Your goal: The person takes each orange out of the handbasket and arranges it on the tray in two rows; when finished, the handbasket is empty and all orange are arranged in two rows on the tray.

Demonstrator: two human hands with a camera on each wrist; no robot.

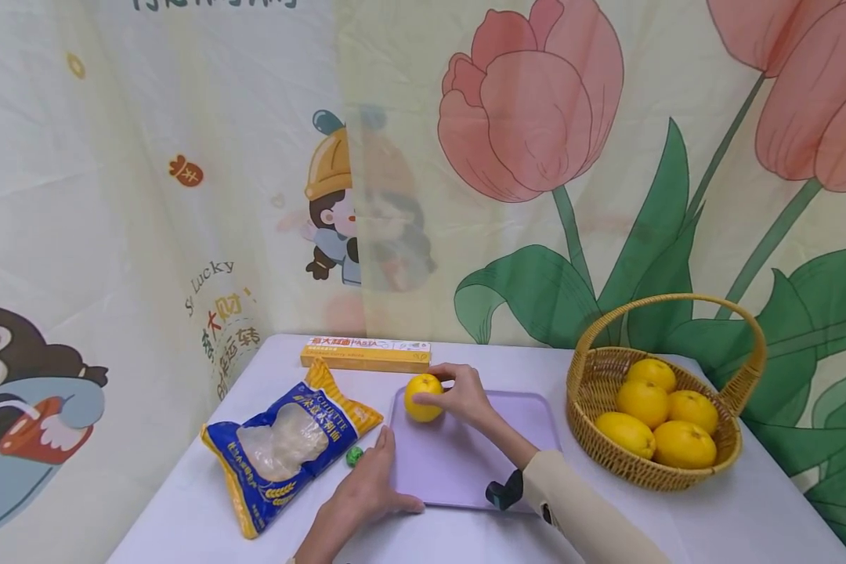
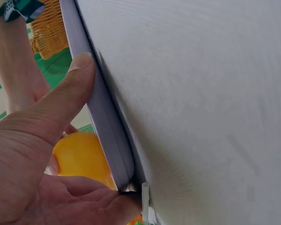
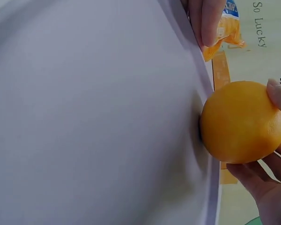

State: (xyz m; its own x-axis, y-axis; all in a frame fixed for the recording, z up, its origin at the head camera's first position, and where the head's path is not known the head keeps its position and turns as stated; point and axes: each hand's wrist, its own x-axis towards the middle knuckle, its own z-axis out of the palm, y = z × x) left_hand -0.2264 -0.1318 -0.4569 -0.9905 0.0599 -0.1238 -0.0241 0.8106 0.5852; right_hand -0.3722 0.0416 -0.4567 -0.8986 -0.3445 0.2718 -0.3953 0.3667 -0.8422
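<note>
At far-L corner of lilac tray (image 1: 458,466), R hand (image 1: 463,395) pinches yellow fruit (image 1: 419,388), L hand (image 1: 372,484) spread w/ thumb touching rim.

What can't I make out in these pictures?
Head: the green object is too small to identify.
Head: the right forearm hides part of the tray.
Head: yellow fruit hides whatever lies beneath it in the basket.
Right wrist: the frame's right edge crops the right hand.
Left wrist: the top edge crops the basket.
</note>
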